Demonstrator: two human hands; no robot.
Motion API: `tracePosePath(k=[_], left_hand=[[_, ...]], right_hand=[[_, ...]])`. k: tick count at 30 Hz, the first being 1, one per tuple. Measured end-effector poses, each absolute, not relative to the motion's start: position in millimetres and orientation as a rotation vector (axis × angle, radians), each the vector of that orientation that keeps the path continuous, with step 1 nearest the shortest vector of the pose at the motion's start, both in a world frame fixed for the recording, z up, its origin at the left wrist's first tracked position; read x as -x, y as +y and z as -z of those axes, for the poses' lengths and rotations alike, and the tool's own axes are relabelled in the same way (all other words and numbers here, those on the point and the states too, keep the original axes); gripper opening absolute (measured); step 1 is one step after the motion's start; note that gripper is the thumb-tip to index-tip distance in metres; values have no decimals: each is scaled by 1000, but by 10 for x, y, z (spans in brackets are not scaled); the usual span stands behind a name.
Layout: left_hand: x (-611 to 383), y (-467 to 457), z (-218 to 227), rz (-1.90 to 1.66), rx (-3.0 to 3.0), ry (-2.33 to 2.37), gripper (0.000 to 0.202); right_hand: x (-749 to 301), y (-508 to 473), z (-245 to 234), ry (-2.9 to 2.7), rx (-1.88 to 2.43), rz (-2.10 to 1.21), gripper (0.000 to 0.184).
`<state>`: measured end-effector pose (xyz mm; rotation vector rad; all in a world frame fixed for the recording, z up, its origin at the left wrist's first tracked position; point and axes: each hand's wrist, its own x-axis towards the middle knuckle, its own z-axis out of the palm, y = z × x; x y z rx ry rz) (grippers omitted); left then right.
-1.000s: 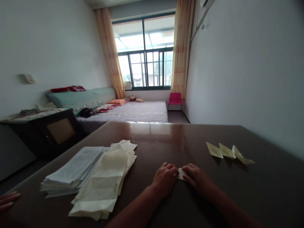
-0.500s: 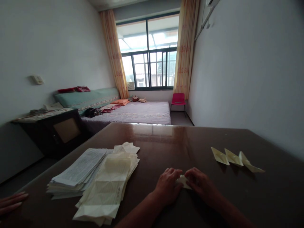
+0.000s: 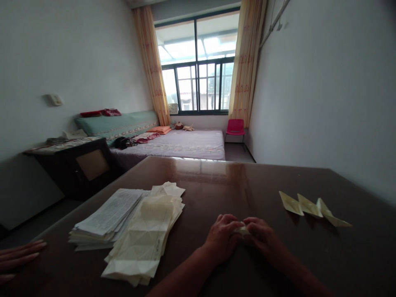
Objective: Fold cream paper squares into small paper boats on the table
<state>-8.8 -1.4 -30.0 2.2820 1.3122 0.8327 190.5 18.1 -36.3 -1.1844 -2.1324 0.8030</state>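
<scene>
Two hands (image 3: 222,234) on paper (image 3: 242,231), illegible printed sheets (image 3: 107,212)

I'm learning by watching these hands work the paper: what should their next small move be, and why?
Probably press the paper to sharpen any crease: the left hand and right hand already meet at it, and the folded pieces on the right have crisp edges. The fingers hide most of it, so that's a guess.
</scene>
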Motion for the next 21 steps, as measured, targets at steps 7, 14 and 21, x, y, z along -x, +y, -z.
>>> tracePosePath(k=[7,14,21], left_hand=[[76,31,287,-938,-2044,1229,35],[101,141,322,-1110,-1702,1260,38],[116,173,332,-936,-1660,1274,34]], right_hand=[[-1904,178,305,-1922,1213,-1101,34],[-1968,290,386,-1719,1220,-1370,51],[-2031,316,365,-1704,1197,-1439,46]])
